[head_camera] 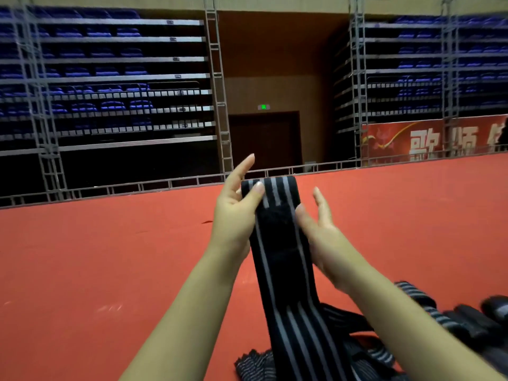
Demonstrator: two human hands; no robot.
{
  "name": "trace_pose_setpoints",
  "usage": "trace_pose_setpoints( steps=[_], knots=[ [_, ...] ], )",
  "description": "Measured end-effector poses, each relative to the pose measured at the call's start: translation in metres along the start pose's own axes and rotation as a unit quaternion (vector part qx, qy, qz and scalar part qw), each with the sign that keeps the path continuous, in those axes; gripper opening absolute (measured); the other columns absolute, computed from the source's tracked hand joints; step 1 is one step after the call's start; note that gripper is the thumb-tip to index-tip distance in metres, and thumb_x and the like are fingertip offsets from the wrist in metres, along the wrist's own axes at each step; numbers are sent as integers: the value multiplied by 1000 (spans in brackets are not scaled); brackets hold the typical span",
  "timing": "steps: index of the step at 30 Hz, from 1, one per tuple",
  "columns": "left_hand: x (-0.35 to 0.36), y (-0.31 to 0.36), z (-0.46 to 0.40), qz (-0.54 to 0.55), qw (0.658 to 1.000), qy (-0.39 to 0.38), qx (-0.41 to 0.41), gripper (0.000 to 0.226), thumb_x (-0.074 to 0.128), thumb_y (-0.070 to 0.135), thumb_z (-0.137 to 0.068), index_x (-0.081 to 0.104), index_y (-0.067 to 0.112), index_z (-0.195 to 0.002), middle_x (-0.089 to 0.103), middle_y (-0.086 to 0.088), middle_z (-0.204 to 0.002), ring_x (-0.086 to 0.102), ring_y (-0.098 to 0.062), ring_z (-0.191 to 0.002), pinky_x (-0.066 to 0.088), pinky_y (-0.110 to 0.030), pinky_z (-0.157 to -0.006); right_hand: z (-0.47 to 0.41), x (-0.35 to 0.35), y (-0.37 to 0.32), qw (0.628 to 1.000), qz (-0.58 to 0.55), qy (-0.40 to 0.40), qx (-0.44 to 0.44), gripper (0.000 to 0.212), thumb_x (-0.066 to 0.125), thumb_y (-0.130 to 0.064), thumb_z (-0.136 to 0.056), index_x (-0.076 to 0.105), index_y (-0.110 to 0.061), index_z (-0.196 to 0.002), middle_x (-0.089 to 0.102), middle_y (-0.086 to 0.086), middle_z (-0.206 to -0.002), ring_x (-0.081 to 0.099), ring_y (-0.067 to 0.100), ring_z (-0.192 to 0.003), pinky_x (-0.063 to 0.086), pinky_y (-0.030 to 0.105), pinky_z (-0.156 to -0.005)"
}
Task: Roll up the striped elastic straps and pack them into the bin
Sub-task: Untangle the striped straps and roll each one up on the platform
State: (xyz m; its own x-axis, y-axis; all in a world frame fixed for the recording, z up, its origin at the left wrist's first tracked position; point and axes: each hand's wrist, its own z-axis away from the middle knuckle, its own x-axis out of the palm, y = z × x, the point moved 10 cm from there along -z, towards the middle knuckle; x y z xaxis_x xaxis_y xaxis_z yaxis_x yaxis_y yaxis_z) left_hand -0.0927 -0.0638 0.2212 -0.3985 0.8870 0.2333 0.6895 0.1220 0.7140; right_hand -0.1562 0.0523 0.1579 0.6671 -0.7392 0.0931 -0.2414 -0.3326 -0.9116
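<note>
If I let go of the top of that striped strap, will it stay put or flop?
Probably flop: the strap hangs limp from the left hand and right hand down to the red floor. It looks light and thin. The started roll at the top would likely unwind, since only thumbs seem to pin it.

Your left hand [233, 213] and right hand [319, 229] hold the striped strap [277, 237] up between them, thumbs on its near face. From your hands the strap hangs down to loose straps [365, 350] piled on the red floor [110, 257]; rolled straps [472, 320] lie right of the pile.
</note>
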Motion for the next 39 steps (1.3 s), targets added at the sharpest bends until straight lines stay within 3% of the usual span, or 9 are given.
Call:
trace_pose_setpoints(
  steps=[4, 6, 10, 17, 22, 26, 32, 34, 39],
  knots=[
    [-1, -20, -4, -41, 998, 33, -24, 40, 54, 1, -97, 58, 32, -123, 67, -12, -116, 69, -17, -90, 59, -31, -79, 25, 10, 3, 969, 160, -7, -185, 76, 57, -10, -95, 11, -51, -140, 36, -58, -120, 37, -25, -121, 31, 3, -99],
    [1, -35, 0, -74, 996, 18, -43, 42, 59, 12, -97, 51, 34, -131, 63, -13, -128, 66, -23, -109, 55, -38, -95, 18, 0, 3, 964, 150, 26, -218, 63, 56, 2, -93, 33, -40, -134, 42, -44, -127, 37, -26, -120, 28, -1, -97],
    [10, -81, 37, -102, 983, -87, -129, 77, 64, 17, -95, 18, 39, -153, 72, -6, -110, 71, -17, -97, 58, -32, -81, -7, -26, 13, 975, 77, 106, -180, 36, 53, 2, -95, 64, -27, -112, 66, -17, -108, 59, -13, -99, 43, 10, -90],
    [8, -136, 108, -157, 966, -149, -143, 91, 67, 20, -81, 18, 78, -131, 40, 1, -155, 46, -21, -137, 40, -52, -111, -33, -74, 60, 975, -13, 216, -40, 24, 52, -1, -95, 68, -19, -94, 66, 0, -94, 62, 13, -86, 51, 15, -63],
    [-3, -141, 112, -122, 976, -104, -150, 92, 60, 2, -87, 26, 74, -131, 59, -2, -139, 61, -19, -122, 47, -49, -105, -26, -49, 85, 996, -55, 56, 52, 23, 51, -14, -99, 67, -25, -112, 66, 3, -103, 65, 14, -89, 55, 24, -69],
    [-13, -138, 101, -68, 983, -74, -155, 88, 55, -9, -93, 19, 55, -142, 74, -4, -100, 72, -18, -92, 57, -29, -77, 10, -24, 115, 990, -69, -63, 106, 37, 59, -17, -93, 60, -30, -127, 68, 5, -109, 69, 18, -93, 57, 29, -75],
    [-28, -160, 112, -188, 964, -51, -181, 85, 66, 14, -92, 13, 45, -152, 65, 0, -119, 63, -2, -106, 50, -20, -92, 11, -32, 126, 996, -49, 9, 77, 18, 56, -5, -94, 69, -14, -102, 71, 6, -97, 68, 18, -87, 57, 31, -80],
    [-44, -162, 124, -226, 960, 2, -164, 75, 64, 9, -92, 24, 40, -147, 63, 2, -103, 58, 11, -86, 45, -9, -79, 7, -39, 123, 996, -41, 44, 67, 16, 55, -4, -94, 69, -14, -96, 70, 5, -92, 64, 17, -86, 53, 34, -83],
    [-82, -179, 161, -247, 945, 78, -201, 40, 64, 12, -93, 49, 28, -126, 60, 4, -79, 54, 5, -68, 43, -8, -71, 3, -56, 119, 987, -99, 88, 92, 15, 55, -6, -95, 68, -13, -91, 70, -3, -75, 65, 6, -64, 53, 20, -55]
  ],
)
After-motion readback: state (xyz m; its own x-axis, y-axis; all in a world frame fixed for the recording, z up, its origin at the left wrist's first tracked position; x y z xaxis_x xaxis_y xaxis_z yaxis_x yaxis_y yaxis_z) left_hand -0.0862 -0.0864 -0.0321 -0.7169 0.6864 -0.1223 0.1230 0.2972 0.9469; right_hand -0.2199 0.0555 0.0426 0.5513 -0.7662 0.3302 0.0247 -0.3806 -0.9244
